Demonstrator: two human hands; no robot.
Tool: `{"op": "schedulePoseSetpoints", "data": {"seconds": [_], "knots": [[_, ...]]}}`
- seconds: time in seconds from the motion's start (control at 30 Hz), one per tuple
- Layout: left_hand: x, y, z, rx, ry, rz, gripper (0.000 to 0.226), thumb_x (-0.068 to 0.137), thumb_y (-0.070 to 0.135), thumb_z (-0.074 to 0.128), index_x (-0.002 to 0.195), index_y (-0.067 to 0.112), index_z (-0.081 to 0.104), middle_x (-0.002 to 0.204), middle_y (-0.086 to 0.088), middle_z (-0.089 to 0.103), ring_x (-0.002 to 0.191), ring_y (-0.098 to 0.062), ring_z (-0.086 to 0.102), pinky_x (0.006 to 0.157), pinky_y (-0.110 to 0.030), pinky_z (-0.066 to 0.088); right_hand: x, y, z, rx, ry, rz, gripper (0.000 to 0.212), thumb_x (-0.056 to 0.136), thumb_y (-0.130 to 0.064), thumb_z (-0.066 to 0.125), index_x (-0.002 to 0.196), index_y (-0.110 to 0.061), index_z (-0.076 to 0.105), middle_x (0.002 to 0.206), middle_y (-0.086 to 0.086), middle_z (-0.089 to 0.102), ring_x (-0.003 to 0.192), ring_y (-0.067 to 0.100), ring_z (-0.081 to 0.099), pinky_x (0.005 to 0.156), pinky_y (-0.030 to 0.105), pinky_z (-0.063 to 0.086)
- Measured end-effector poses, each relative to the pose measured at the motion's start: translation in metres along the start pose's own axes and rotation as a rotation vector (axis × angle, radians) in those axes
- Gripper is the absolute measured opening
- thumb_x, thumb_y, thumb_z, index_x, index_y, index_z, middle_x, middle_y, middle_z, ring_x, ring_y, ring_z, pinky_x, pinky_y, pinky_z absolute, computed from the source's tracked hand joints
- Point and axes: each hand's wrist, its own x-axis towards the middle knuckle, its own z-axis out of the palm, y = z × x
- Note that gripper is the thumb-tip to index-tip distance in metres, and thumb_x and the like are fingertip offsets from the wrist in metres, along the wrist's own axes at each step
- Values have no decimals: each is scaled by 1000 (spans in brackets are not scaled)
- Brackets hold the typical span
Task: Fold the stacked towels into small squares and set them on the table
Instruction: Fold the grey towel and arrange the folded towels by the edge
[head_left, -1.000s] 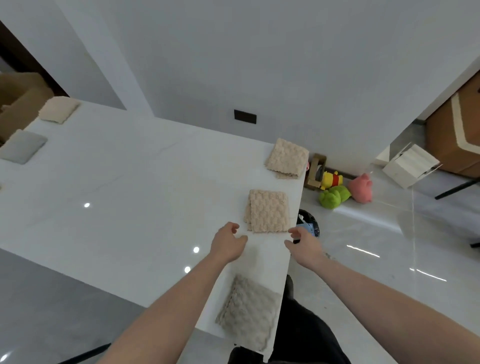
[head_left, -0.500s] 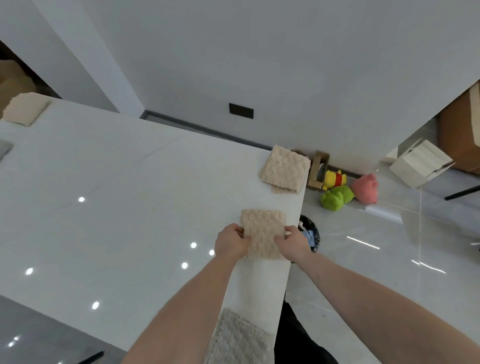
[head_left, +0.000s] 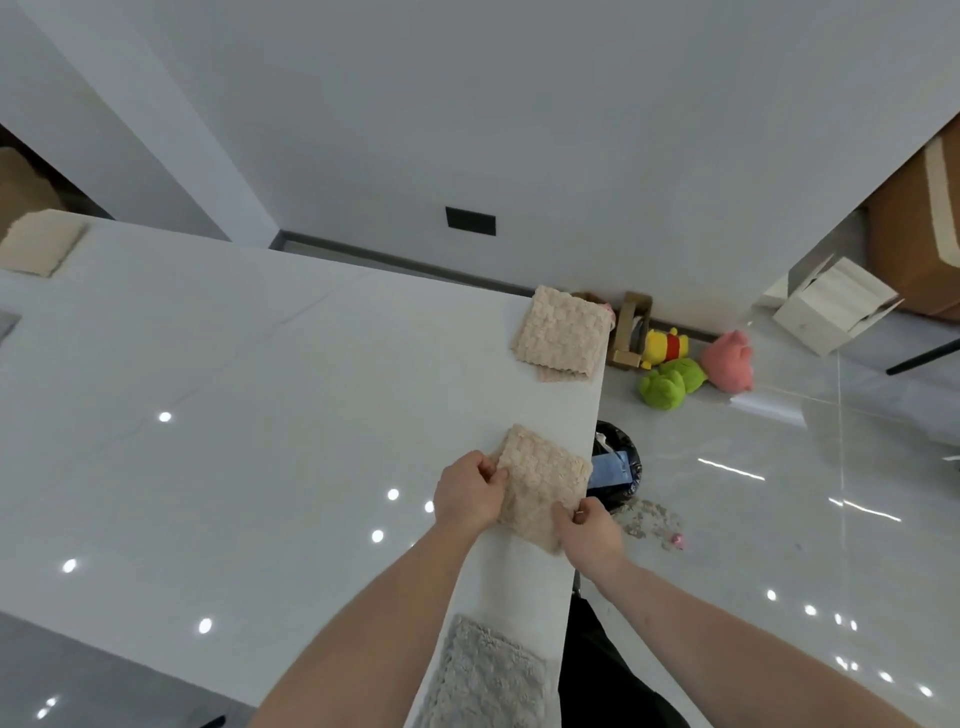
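A small beige folded towel (head_left: 543, 478) lies near the right edge of the white table (head_left: 234, 415). My left hand (head_left: 467, 493) pinches its left edge and my right hand (head_left: 589, 527) grips its near right corner, so the towel sits turned at an angle. Another beige folded towel (head_left: 561, 332) rests further along the same edge. A grey folded towel (head_left: 483, 675) lies close to me, partly hidden by my left forearm. One more beige towel (head_left: 39, 241) sits at the table's far left.
The table's right edge drops to a glossy floor. A black bin (head_left: 615, 467) stands just beyond the edge beside the held towel. Plush toys (head_left: 691, 364) and a white box (head_left: 831, 306) lie on the floor by the wall.
Both hands reached forward from the table to the middle beige towel and took hold of it. The towel has since turned and slid slightly toward me.
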Motion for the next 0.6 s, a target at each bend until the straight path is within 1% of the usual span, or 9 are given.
{"op": "schedulePoseSetpoints", "data": {"seconds": [0.03, 0.1, 0.13, 0.2, 0.27, 0.37, 0.4, 0.5, 0.6], "knots": [[0, -1, 0, 32, -6, -2, 19, 91, 46, 65, 90, 27, 62, 99, 10, 62, 86, -12, 63, 73, -29, 53, -1, 0, -1, -8, 11, -3, 33, 97, -42, 59, 115, -14, 53, 82, -3, 60, 67, 14, 58, 54, 26, 43], [0, -4, -1, 83, -10, 6, 26, 90, 50, 63, 104, 28, 61, 113, 10, 51, 101, -13, 57, 79, -30, 49, 1, -2, -6, -20, 46, -39, 44, 98, -42, 58, 132, -17, 47, 87, -4, 63, 72, 15, 63, 53, 26, 43], [0, -5, -1, 90, -11, 22, 29, 90, 49, 63, 110, 28, 59, 116, 11, 50, 105, -14, 55, 80, -30, 48, 4, -5, -8, -26, 62, -60, 48, 99, -41, 57, 138, -17, 44, 86, -5, 63, 72, 15, 64, 53, 27, 42], [0, -6, -4, 79, -45, 41, 29, 90, 43, 63, 115, 28, 58, 109, 12, 59, 101, -13, 60, 78, -28, 49, 10, -8, -12, -41, 72, -73, 51, 100, -38, 56, 144, -17, 42, 85, -6, 65, 67, 14, 62, 52, 27, 41], [-3, -5, -5, 53, -89, 13, 24, 90, 39, 65, 111, 27, 60, 95, 14, 65, 88, -10, 65, 72, -27, 52, 16, -9, -16, -64, 72, -66, 50, 100, -33, 57, 145, -17, 44, 85, -7, 65, 66, 11, 60, 52, 25, 42], [-9, -4, -7, 49, -93, -1, 15, 88, 37, 71, 98, 29, 64, 87, 15, 66, 79, -6, 64, 64, -22, 48, 21, -7, -20, -42, 106, -82, 40, 98, -27, 59, 137, -18, 53, 92, -7, 65, 78, 13, 64, 67, 30, 52], [-11, -4, -7, 47, -82, 3, 12, 88, 38, 72, 94, 30, 64, 86, 15, 66, 78, -5, 64, 62, -20, 46, 21, -7, -21, -39, 114, -89, 37, 98, -26, 59, 134, -18, 54, 94, -7, 64, 80, 14, 64, 69, 31, 53], [-17, -9, -7, 50, -41, 9, 10, 90, 38, 72, 87, 31, 66, 83, 15, 67, 77, -5, 64, 62, -19, 44, 19, -3, -21, -71, 87, -92, 36, 97, -26, 61, 131, -18, 55, 94, -7, 63, 80, 11, 63, 62, 27, 48], [-18, -15, -7, 104, -26, 7, 8, 92, 39, 71, 90, 31, 70, 83, 16, 67, 79, -7, 64, 68, -23, 47, 17, 2, -19, -103, 67, -86, 37, 97, -25, 63, 132, -14, 54, 92, -7, 60, 77, 5, 58, 59, 20, 42]]}}
